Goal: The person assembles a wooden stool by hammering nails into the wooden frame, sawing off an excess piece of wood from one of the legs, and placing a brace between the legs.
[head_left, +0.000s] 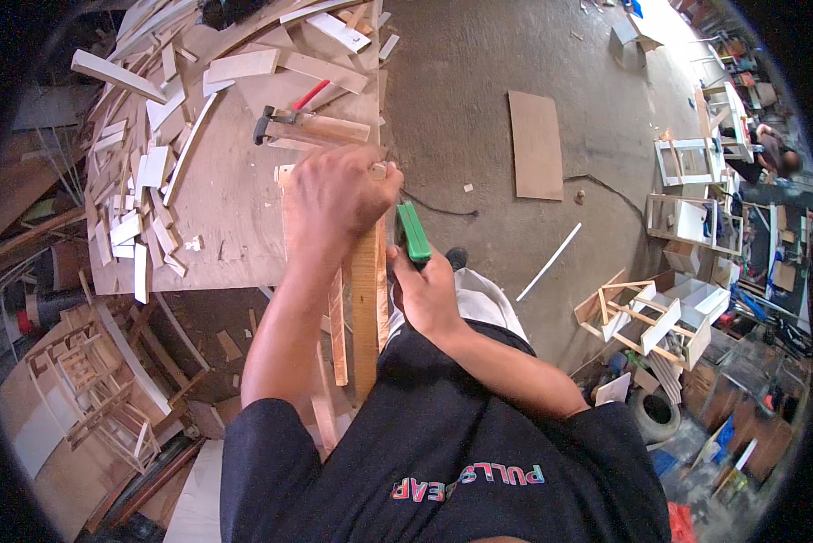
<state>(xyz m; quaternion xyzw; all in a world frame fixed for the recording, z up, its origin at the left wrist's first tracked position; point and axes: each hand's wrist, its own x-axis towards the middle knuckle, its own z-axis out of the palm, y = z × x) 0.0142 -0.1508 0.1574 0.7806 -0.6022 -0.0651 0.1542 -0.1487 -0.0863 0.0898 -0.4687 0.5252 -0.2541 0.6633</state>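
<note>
My left hand [341, 192] is closed over the end of a wooden strip [284, 176] at the right edge of the worktable. A longer yellowish board [365, 312] and a narrow wooden stick [339, 335] run from under that hand toward my body. In my right hand [429, 294], beside the board, is a green tool [414, 233] with a long grooved body. My fingers wrap its lower part, and its exact kind does not show. Beyond my left hand lies a hammer [263, 125] with a dark head, next to several wood blocks [334, 128].
The worktable [234, 217] carries a heap of offcuts [157, 167] on its left. On the floor lie a flat brown panel [535, 145], a white strip [549, 262] and a dark cable [606, 192]. Wooden frames [651, 312] stand at the right, near a tire [655, 414]. Another person [773, 152] is far right.
</note>
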